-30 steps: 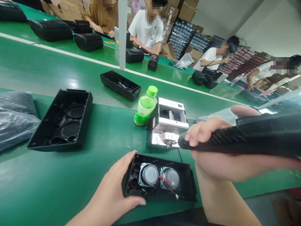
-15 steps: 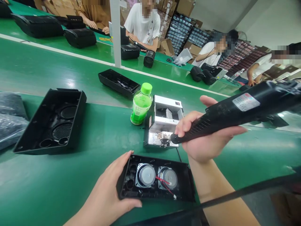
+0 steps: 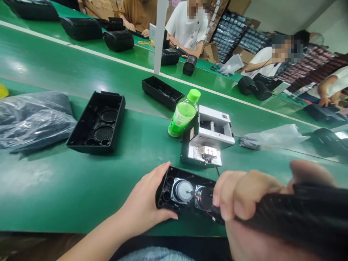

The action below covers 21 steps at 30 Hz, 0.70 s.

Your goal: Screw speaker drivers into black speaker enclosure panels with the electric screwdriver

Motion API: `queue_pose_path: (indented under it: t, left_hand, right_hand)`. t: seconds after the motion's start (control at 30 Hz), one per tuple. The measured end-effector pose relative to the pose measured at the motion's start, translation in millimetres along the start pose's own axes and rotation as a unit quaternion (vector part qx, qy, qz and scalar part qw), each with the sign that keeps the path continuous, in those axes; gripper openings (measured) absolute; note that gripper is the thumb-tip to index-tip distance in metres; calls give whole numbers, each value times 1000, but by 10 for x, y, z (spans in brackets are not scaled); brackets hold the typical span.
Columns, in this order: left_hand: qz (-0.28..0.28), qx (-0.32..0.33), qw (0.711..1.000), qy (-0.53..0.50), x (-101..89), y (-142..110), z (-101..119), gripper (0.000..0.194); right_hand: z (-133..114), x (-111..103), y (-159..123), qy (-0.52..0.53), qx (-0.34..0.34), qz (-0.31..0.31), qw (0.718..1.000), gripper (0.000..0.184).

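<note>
A black speaker housing (image 3: 199, 177) lies near the table's front edge, its inner side facing up. My left hand (image 3: 145, 203) grips its left end, thumb on the near side and fingers on the far side. Inside sit two round speaker drivers, the left driver (image 3: 182, 191) and the partly hidden right driver (image 3: 203, 198), with a thin red wire. My right hand (image 3: 248, 195) is wrapped round a black electric screwdriver (image 3: 301, 217), blurred by motion. Its tip points into the housing near the left driver; whether it touches I cannot tell.
Behind the housing stands a white-and-black screw feeder (image 3: 203, 137), with a green bottle (image 3: 183, 114) beside it. An open black housing (image 3: 119, 119) and plastic-wrapped stuff (image 3: 35, 116) lie left. Another black shell (image 3: 163, 90) lies farther back. People sit across the green table.
My right hand has brought the screwdriver from the screw feeder down over the housing. My left hand still grips the housing. The view has shifted left.
</note>
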<state>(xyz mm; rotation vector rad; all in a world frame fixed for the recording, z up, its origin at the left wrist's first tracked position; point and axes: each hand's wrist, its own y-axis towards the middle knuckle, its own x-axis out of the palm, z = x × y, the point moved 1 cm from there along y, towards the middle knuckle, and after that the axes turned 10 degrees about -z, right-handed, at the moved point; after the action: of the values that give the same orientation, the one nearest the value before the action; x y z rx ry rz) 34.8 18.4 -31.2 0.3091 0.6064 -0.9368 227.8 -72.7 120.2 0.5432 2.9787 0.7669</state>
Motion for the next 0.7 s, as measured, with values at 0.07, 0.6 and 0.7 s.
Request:
queue_pose_path:
  t: [0.07,0.6,0.7]
  left_hand:
    - [-4,10,1000,4,8,6,-2,135]
    - [-9,34,999,15,-14,52,66,140]
    - [-10,35,999,11,-28,48,83,142]
  right_hand:
    - [44,124,-130,5,-2,-12,1000,38]
    - [393,328,-177,46,29,-13,998,57]
    - [427,343,-184,43,37,-23,998,69]
